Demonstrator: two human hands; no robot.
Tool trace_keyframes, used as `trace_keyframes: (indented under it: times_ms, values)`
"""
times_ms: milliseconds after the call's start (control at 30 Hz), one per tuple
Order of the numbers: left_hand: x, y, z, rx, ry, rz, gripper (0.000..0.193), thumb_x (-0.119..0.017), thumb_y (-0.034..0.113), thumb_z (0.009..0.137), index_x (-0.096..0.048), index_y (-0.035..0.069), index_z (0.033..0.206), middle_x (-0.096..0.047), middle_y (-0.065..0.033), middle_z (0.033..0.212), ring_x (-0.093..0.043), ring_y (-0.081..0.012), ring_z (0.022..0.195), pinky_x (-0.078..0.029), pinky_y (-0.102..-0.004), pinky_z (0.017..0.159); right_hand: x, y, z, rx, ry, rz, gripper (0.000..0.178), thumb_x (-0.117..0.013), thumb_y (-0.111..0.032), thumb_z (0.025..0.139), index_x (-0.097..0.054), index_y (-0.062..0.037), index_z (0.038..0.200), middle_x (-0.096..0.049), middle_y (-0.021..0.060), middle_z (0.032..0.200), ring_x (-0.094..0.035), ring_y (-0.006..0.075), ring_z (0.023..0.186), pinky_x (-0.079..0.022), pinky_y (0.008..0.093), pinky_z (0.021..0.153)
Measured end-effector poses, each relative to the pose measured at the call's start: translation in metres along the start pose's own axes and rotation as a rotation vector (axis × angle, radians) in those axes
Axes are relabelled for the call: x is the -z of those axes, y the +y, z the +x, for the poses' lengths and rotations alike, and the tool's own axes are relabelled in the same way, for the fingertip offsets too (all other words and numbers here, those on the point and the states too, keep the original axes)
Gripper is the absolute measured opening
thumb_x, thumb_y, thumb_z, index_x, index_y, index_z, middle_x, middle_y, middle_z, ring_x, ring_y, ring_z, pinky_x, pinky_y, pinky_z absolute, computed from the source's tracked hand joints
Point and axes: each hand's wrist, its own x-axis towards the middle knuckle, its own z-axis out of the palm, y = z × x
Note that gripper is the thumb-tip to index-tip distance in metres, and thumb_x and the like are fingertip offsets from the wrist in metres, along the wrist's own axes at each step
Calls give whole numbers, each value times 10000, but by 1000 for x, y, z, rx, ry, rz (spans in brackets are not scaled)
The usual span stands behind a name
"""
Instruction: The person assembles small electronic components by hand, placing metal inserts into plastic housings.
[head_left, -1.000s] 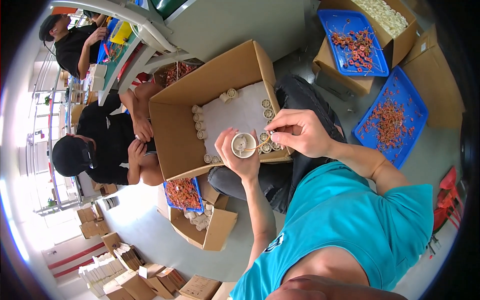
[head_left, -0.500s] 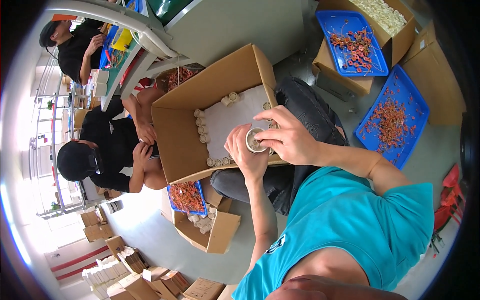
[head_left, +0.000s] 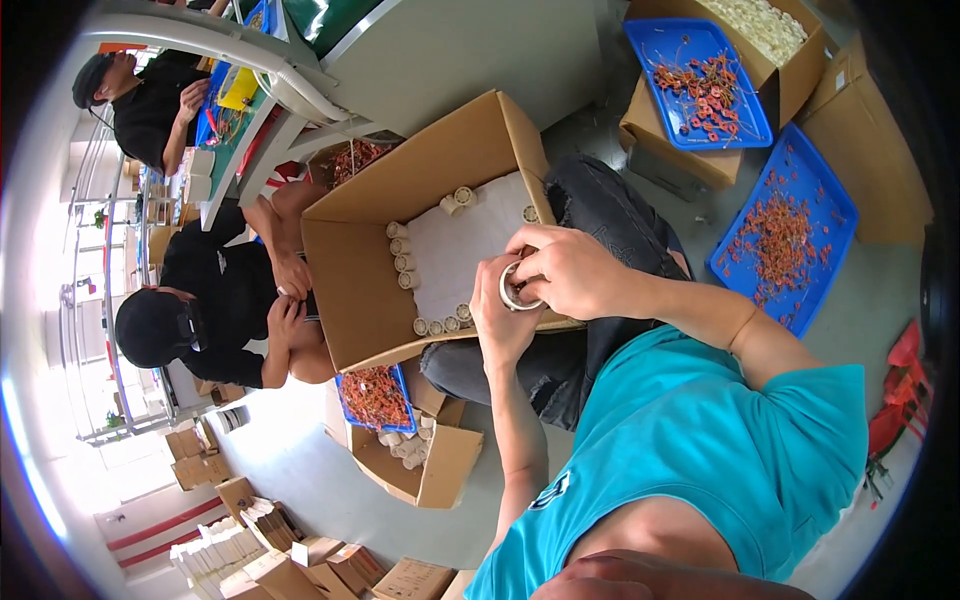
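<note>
- The light mark on my turquoise shirt (head_left: pixel 690 440), below and right of the big carton (head_left: pixel 425 170), is too small to read
- The white cup (head_left: pixel 508 296) I'm working on is round and off-white with a pale rim, its inside mostly hidden by my fingers; it sits over the big carton's lower right corner
- My left hand (head_left: pixel 497 318) is wrapped around the cup's outer wall, gripping it
- My right hand (head_left: pixel 578 275) has its fingers bent into the cup's mouth; I cannot tell whether they pinch anything
- Inside the big carton, small white round parts (head_left: pixel 399 247) line the edges of a pale sheet (head_left: pixel 455 250)
- Right of the big carton, an upper blue tray (head_left: pixel 690 36) and a lower blue tray (head_left: pixel 832 215) hold reddish wired pieces (head_left: pixel 775 240)
- Below the big carton, a smaller carton (head_left: pixel 450 470) holds white parts
</note>
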Motion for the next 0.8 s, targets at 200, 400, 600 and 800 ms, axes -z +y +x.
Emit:
trace_keyframes:
  times_ms: [200, 400, 600, 800]
  values:
    - [1, 0, 2, 50, -28, -42, 444, -792, 10, 654, -607, 26, 1058, -663, -97, 923, -647, -183, 815, -514, -302, 748, 0, 1, 2, -48, 29, 66, 137, -689, -52, 766, -756, -64, 885, -641, 77, 1004, -640, 276, 883, -519, 384, 784]
    - [-1, 1, -1, 127, -74, -42, 435, -783, -20, 656, -592, 35, 1043, -637, -128, 936, -656, -268, 827, -525, -334, 738, -6, 6, -2, 21, 68, -60, 106, -682, -32, 742, -745, -70, 818, -638, 74, 967, -647, 271, 830, -529, 383, 715]
    - [-5, -2, -2, 150, -141, -86, 418, -786, -14, 671, -592, 35, 1038, -637, -121, 934, -658, -262, 823, -526, -333, 737, -2, 20, -2, 52, 17, -26, 99, -697, -31, 712, -737, -68, 794, -628, 74, 940, -647, 275, 791, -521, 391, 674]
    - [-18, -16, 13, 153, -173, -74, 444, -798, -3, 666, -587, 38, 1054, -649, -141, 959, -669, -299, 846, -537, -359, 749, 2, 39, 5, -6, -17, 18, 96, -713, -53, 739, -746, -54, 829, -637, 86, 965, -652, 274, 817, -529, 370, 735]
